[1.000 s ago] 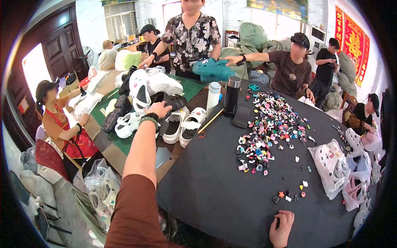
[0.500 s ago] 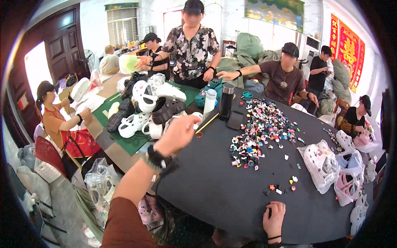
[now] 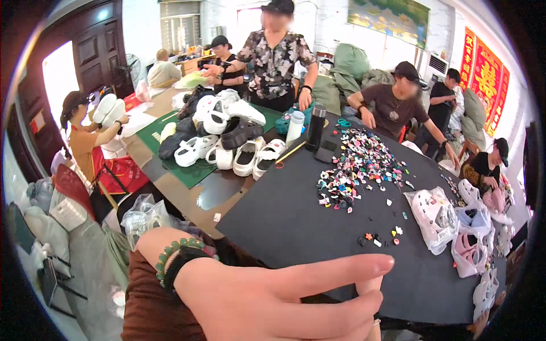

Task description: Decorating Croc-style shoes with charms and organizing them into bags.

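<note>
Small colourful charms point(image 3: 357, 170) lie heaped on the black cloth point(image 3: 284, 221), beyond the empty, open left hand point(image 3: 273, 295); right hand unseen.

Left hand point(image 3: 273, 301) close under camera, fingers point(image 3: 335, 267) extended empty over black table point(image 3: 284, 221), green bead bracelet point(image 3: 173, 253), small colourful charms point(image 3: 358, 170) scattered, white clogs point(image 3: 227, 148) piled beyond

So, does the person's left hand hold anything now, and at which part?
Nothing can be seen held: the left hand is close to the camera with fingers stretched out, above the near edge of the black table.
</note>
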{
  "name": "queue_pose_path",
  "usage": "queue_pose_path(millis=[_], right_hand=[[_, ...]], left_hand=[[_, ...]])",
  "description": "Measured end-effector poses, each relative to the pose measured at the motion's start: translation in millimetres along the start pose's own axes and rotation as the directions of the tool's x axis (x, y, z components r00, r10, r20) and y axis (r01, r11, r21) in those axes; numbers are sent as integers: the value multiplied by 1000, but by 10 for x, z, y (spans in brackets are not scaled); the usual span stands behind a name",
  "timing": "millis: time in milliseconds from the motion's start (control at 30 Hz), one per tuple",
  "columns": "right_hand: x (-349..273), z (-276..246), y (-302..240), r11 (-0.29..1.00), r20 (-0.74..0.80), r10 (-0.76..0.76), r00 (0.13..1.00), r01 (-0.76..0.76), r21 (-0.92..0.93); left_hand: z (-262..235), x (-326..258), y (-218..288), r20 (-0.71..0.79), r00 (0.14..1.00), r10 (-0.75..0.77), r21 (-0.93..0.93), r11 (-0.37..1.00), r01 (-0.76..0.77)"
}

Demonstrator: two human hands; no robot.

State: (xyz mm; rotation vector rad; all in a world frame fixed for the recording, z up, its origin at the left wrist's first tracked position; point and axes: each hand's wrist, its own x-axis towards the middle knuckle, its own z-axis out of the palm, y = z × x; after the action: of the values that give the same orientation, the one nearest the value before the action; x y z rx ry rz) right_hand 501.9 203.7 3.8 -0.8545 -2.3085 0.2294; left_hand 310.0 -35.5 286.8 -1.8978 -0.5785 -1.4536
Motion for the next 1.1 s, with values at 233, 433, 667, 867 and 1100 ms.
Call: queue_pose_path(millis=[233,433,667,867,1100], right_hand=[[-5,173,72,999,8,-54,999,54,-8],[-74,314,462,997,32,-64,997,63,53],[29,64,101,985,68,-165,984,167,-29],[5,77,242,993,115,-78,990,87,-77],[6,89,241,990,119,-93,988,105,-96]], left_hand=[[-275,-57,227,775,632,10,-241,929,280],[-87,-394,146,694,719,26,-98,993,59],[-849,-2101,311,590,271,-761,529,617,583],[-1937,-3621,1034,-211,-80,-974,724,-211,657],[-3095,-4659,1130,-763,114,-636,642,-726,246]])
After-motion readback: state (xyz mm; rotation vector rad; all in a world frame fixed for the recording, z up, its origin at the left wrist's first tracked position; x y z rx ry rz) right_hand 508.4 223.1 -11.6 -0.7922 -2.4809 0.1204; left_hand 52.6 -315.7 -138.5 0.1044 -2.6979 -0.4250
